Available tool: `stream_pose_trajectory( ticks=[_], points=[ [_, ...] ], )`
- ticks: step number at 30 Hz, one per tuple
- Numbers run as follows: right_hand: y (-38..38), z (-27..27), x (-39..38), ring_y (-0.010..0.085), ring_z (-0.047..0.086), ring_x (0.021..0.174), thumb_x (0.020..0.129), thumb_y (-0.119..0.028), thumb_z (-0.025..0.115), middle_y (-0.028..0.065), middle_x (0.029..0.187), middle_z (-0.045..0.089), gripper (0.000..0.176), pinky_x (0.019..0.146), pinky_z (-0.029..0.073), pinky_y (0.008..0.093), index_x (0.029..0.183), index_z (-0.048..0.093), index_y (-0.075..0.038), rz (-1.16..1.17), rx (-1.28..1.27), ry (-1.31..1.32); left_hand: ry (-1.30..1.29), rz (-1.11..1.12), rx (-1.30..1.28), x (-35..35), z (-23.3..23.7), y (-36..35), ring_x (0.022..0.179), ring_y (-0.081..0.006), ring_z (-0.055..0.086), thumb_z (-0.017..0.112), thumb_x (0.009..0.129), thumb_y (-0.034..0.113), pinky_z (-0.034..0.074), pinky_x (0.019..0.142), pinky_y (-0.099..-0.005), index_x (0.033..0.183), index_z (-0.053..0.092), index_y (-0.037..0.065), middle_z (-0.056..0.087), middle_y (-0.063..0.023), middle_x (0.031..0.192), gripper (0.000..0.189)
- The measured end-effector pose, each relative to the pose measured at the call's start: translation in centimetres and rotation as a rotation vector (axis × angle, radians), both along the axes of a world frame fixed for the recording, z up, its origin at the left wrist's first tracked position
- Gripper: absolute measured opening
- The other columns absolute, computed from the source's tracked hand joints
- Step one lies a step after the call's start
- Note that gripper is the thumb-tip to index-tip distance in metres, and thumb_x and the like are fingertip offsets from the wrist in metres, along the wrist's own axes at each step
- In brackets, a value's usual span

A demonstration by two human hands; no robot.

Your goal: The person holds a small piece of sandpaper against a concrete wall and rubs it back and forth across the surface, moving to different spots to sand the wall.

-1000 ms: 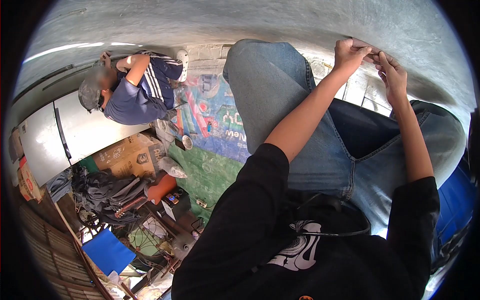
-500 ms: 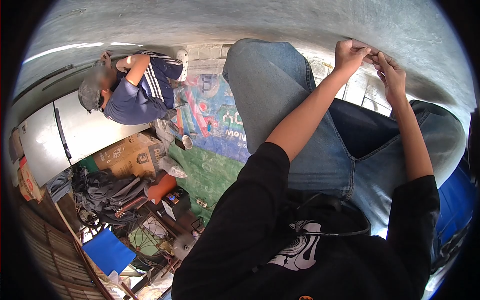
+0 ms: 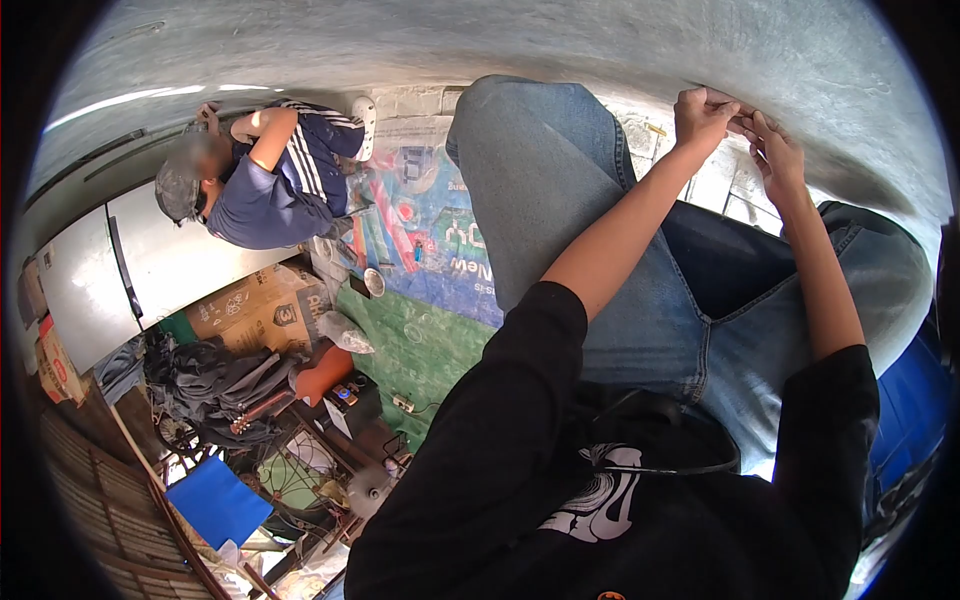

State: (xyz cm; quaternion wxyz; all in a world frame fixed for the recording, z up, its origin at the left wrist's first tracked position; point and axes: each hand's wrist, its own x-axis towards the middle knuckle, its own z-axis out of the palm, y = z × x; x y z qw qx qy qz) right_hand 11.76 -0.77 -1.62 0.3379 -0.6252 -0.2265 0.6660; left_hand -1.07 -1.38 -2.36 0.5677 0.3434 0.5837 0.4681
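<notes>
Both hands are up against the lower part of a grey wall [image 3: 600, 45], in front of my bent knees. My left hand [image 3: 704, 120] is closed, with its fingers pinching a thin brown strip [image 3: 738, 122] that looks like folded sandpaper. My right hand [image 3: 778, 156] grips the other side of this strip with thumb and fingertips, close beside the left. The strip lies along the wall surface, mostly covered by my fingers.
A co-worker [image 3: 265, 195] crouches at the left by the same wall. A printed sheet [image 3: 430, 220] and green sheet [image 3: 415, 345] cover the floor. Beyond are a cup [image 3: 374, 283], a cardboard box [image 3: 250, 315], dark cloth [image 3: 200, 380] and a fan [image 3: 370, 487].
My left hand has shifted slightly right and down, and my right hand slightly left, so they are a little closer together. Both keep their grip on the brown strip.
</notes>
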Motion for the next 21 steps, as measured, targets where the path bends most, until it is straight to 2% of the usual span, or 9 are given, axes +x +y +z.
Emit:
stream_pose_trajectory(
  ticks=[11, 14, 16, 21],
  points=[
    [0.0, 0.4, -0.1, 0.0032, 0.047, 0.070, 0.083, -0.022, 0.055, -0.0038, 0.086, 0.058, 0.018, 0.065, 0.035, 0.0191, 0.097, 0.057, -0.010, -0.019, -0.008, 0.014, -0.132, 0.004, 0.002, -0.1, 1.3, -0.3, 0.062, -0.0168, 0.062, 0.059, 0.076, 0.006, 0.048, 0.052, -0.0250, 0.083, 0.058, -0.003, 0.062, -0.0113, 0.078, 0.012],
    [0.0, 0.3, -0.1, 0.0033, 0.047, 0.070, 0.083, -0.021, 0.055, -0.0038, 0.086, 0.058, 0.018, 0.065, 0.035, 0.0191, 0.096, 0.057, -0.010, -0.020, -0.005, 0.011, -0.062, 0.020, -0.034, -0.1, 1.8, -0.3, 0.063, -0.0150, 0.060, 0.060, 0.076, 0.007, 0.048, 0.052, -0.0245, 0.082, 0.059, -0.002, 0.062, -0.0099, 0.077, 0.011],
    [0.0, 0.3, -0.1, 0.0067, 0.054, 0.072, 0.081, -0.016, 0.057, 0.0032, 0.089, 0.060, 0.022, 0.064, 0.040, 0.0202, 0.100, 0.055, -0.005, -0.032, 0.003, -0.002, -0.066, 0.022, -0.030, -0.1, 1.8, -0.3, 0.064, -0.0144, 0.060, 0.060, 0.075, 0.007, 0.048, 0.052, -0.0242, 0.081, 0.060, -0.001, 0.062, -0.0094, 0.076, 0.010],
    [0.1, -0.5, 0.2, 0.0070, 0.054, 0.072, 0.081, -0.015, 0.057, 0.0033, 0.089, 0.060, 0.021, 0.064, 0.040, 0.0203, 0.099, 0.055, -0.005, -0.016, 0.006, 0.016, -0.105, 0.027, -0.026, -0.1, 1.6, -0.4, 0.064, -0.0142, 0.060, 0.060, 0.075, 0.007, 0.048, 0.051, -0.0235, 0.081, 0.060, -0.001, 0.062, -0.0089, 0.076, 0.010]
  ],
)
